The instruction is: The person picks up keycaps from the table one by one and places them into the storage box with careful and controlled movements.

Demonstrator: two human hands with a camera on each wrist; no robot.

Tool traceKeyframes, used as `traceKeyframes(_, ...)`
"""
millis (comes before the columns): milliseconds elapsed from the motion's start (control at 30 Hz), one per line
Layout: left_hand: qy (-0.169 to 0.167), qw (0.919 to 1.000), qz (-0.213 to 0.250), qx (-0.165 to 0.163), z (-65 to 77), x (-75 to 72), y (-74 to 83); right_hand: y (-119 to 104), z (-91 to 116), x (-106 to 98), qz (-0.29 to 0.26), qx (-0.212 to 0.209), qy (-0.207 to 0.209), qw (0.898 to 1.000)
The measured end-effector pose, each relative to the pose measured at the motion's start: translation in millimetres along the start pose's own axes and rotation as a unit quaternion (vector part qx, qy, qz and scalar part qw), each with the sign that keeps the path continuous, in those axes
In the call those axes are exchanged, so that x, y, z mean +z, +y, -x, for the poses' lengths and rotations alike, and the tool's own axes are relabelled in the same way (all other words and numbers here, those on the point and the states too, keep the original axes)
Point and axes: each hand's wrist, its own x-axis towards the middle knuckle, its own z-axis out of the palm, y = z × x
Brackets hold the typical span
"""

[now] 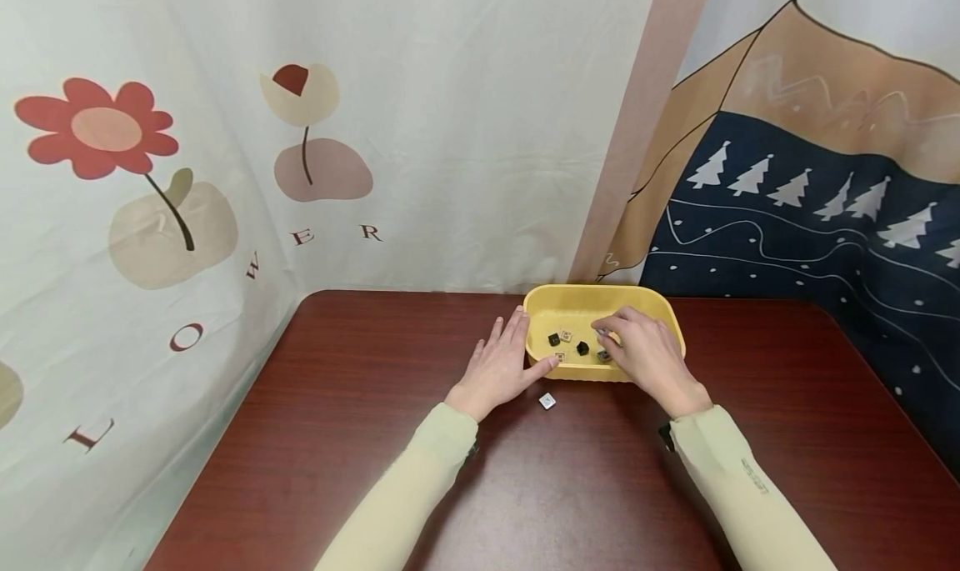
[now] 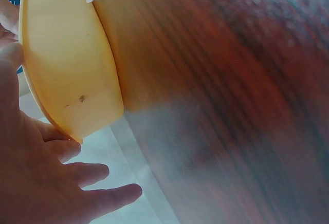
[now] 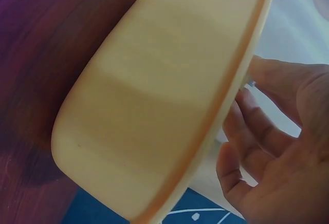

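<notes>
A yellow plastic tub (image 1: pixel 600 373) stands near the table's back edge. My left hand (image 1: pixel 491 373) rests on its left end with spread fingers, the thumb over the front rim. Inside the tub, my right hand (image 1: pixel 651 356) pinches a small whitish piece (image 1: pixel 601 332) between thumb and fingertips; in the right wrist view the rim hides most of it. Left of that hand lie small square pieces on the tub floor, among them a black piece (image 1: pixel 554 339), another black piece (image 1: pixel 582 348) and a beige piece (image 1: pixel 566 336). One white square piece (image 1: pixel 547 401) with a dark mark lies on the table before the tub.
The dark red-brown wooden table (image 1: pixel 360 438) extends to both sides of the tub. Behind it hangs a white curtain (image 1: pixel 465 137) with printed flowers and letters. A navy and tan cloth (image 1: pixel 787 221) with white trees hangs at the right.
</notes>
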Motion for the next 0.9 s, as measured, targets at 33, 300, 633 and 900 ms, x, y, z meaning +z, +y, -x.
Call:
traceKeyframes(33, 0.000, 1.0000, 0.001, 0.000, 0.2, 0.0, 0.0, 1, -2, 0, 0.002, 0.004, -0.009, 1.000)
traceKeyframes(300, -0.003, 1.0000, -0.005, -0.003, 0.0, 0.5, -0.8, 5, -15, 3, 0.005, 0.048, -0.084, 0.995)
traceKeyframes(633, -0.007, 1.0000, -0.002, -0.005, 0.3, 0.1, 0.2, 11, -24, 15, 0.017, 0.067, -0.123, 0.990)
traceKeyframes(900, -0.008, 0.9999, 0.002, -0.009, 0.7, -1.1, 0.5, 16, -30, 21, 0.020, 0.071, -0.169, 0.983)
